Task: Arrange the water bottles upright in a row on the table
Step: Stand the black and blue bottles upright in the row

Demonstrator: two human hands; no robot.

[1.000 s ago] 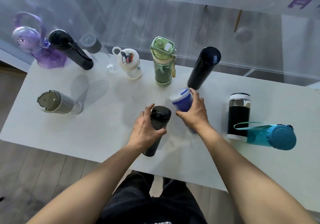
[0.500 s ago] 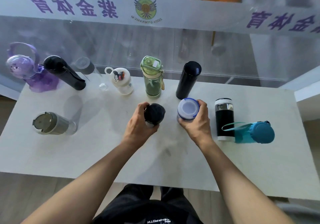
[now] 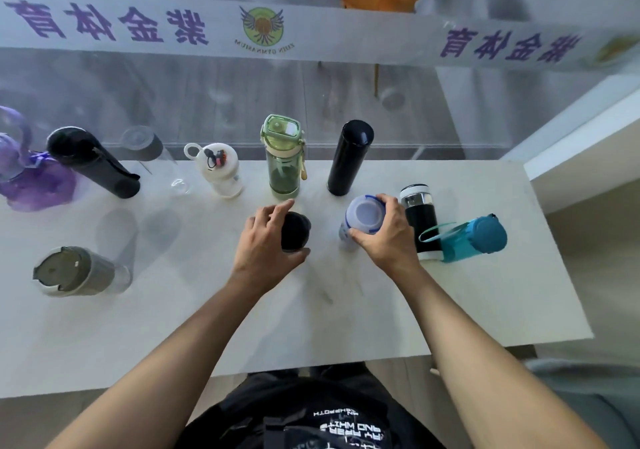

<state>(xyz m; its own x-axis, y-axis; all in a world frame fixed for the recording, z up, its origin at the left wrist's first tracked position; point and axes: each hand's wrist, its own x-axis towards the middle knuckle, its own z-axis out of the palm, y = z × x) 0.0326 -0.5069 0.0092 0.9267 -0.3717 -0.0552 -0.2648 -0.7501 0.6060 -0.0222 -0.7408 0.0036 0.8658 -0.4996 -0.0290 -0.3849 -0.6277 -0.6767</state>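
My left hand (image 3: 266, 244) grips a small black bottle (image 3: 294, 231) standing upright in the middle of the white table (image 3: 173, 327). My right hand (image 3: 384, 237) holds a white-and-blue bottle (image 3: 363, 214) upright beside it. Behind them, along the far edge, stand a purple bottle (image 3: 31, 178), a tall black bottle (image 3: 93, 162), a clear bottle with a grey cap (image 3: 152, 155), a white bottle (image 3: 221, 169), a green bottle (image 3: 284, 157) and a dark slim flask (image 3: 349, 157). To the right stand a black-and-silver bottle (image 3: 420, 220) and a teal bottle (image 3: 471, 239). A grey-lidded bottle (image 3: 76, 272) is at the left.
A glass wall with a lettered white band (image 3: 311, 36) runs right behind the table's far edge. A white ledge (image 3: 581, 143) lies past the table's right end. The table's near half holds only my forearms.
Both hands have raised their bottles from tilted to upright and shifted them slightly toward the far row. The camera has tipped up, so more of the glass wall shows.
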